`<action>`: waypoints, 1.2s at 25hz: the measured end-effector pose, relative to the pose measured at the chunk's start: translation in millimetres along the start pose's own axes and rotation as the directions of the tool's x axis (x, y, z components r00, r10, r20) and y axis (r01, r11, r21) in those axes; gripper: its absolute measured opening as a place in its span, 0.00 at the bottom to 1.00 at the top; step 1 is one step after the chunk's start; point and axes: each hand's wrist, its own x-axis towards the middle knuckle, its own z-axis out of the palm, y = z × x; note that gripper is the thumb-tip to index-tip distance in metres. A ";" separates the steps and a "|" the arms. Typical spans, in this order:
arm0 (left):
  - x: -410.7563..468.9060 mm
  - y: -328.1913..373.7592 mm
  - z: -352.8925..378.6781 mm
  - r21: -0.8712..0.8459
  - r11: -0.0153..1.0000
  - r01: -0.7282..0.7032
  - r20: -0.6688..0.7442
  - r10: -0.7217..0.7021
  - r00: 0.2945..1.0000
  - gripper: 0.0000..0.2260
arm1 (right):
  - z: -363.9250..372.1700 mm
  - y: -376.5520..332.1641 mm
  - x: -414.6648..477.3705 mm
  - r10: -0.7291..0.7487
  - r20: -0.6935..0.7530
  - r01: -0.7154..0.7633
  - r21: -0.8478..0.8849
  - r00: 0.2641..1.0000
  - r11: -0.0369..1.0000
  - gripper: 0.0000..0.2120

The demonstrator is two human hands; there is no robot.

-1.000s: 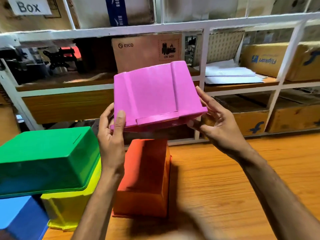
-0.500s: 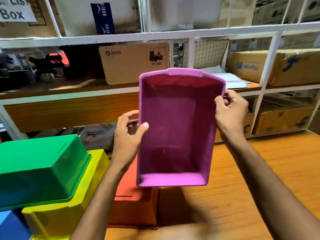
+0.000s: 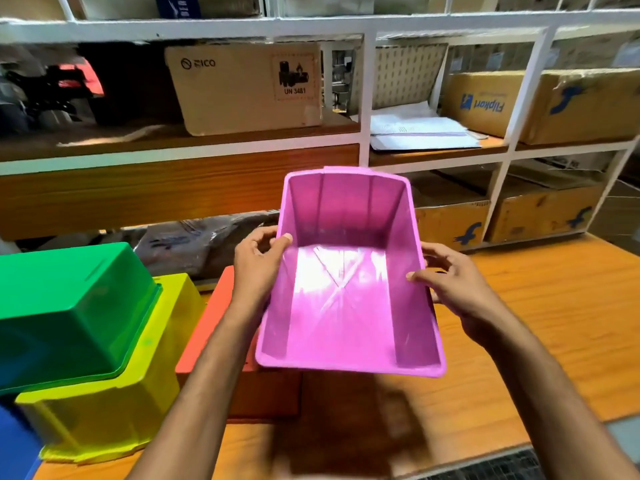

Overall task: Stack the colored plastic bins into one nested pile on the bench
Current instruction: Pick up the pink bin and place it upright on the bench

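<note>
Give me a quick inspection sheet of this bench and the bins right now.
Surface: wooden bench, bare on the right.
Job's things: pink bin held open side up; green bin upside down on yellow bin; orange bin upside down; blue bin at the left edge.
Clutter: nothing seen.
Grippers: left hand and right hand grip the pink bin's side rims.
Cables: nothing seen.
Surroundings: white shelving, cardboard boxes, papers.

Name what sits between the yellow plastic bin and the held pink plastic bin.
In the head view, the orange plastic bin, upside down, with the left forearm crossing it.
</note>
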 end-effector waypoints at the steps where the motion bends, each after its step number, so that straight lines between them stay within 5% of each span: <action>1: 1.8 -4.5 1.9 0.010 0.997 0.080 0.058 -0.080 0.995 0.04 | -0.7 1.5 2.2 0.014 -0.059 -0.014 0.001 0.998 1.000 0.19; 4: -8.7 -16.9 7.6 0.067 0.964 0.258 0.245 -0.267 0.932 0.05 | -6.6 1.9 12.3 0.055 -0.236 -0.052 0.019 0.970 0.998 0.14; 8: -33.0 -26.5 13.2 0.067 0.937 0.344 0.342 -0.345 0.874 0.05 | -20.9 10.7 10.9 0.086 -0.298 -0.071 0.061 0.951 0.996 0.13; 18: -58.0 -23.3 60.9 0.138 0.953 0.268 0.381 -0.301 0.874 0.10 | -61.7 40.1 -21.2 0.117 -0.389 -0.098 0.069 0.914 0.993 0.13; 24: -90.1 3.0 120.6 0.145 0.910 0.388 0.382 -0.413 0.826 0.06 | -149.0 27.9 -61.9 0.373 -0.156 -0.312 0.316 0.915 0.896 0.14; 30: -161.1 37.6 228.1 0.166 0.809 0.564 0.483 -0.565 0.669 0.08 | -284.4 30.2 -120.8 0.507 -0.079 -0.387 0.550 0.859 0.740 0.09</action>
